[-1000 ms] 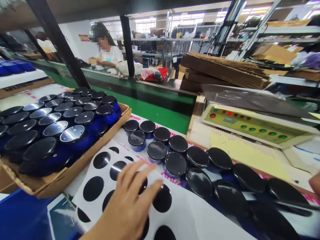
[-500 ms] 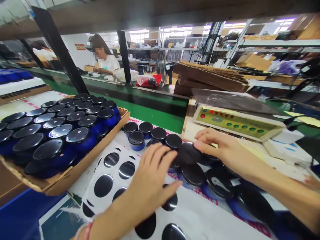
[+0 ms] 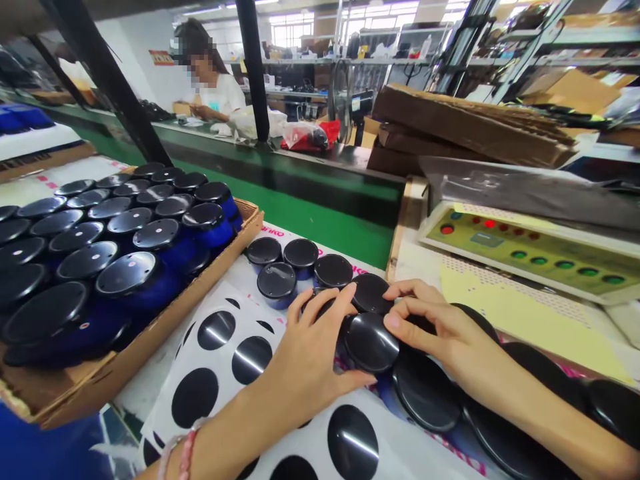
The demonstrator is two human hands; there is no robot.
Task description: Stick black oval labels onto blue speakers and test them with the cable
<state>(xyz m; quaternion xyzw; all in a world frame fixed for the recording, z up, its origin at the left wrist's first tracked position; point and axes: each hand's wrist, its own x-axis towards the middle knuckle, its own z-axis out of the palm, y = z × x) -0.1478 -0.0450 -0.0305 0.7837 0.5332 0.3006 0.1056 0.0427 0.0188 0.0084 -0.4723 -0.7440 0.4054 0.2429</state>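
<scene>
A glossy black round sticker (image 3: 373, 341) lies over the top of a blue round part with a black top, whose body is mostly hidden. My left hand (image 3: 310, 347) curves about that part, thumb at its near side and fingers at its far left. The thumb and forefinger of my right hand (image 3: 435, 317) pinch the sticker's right edge. Below my left wrist spreads a white sheet (image 3: 220, 373) with several black round stickers. More black-topped blue parts, such as one (image 3: 277, 280) at the far left of the row, stand around both hands.
A cardboard tray (image 3: 235, 250) full of the same blue parts stands at left. At right is a control box (image 3: 530, 250) with lit buttons. A green conveyor belt (image 3: 320, 220) runs behind. Across it sits a person (image 3: 223, 100); flattened cardboard (image 3: 465, 127) is stacked nearby.
My right hand has lowered the black sticker onto the blue part's top. My left hand has closed in around the part. The camera view has shifted closer.
</scene>
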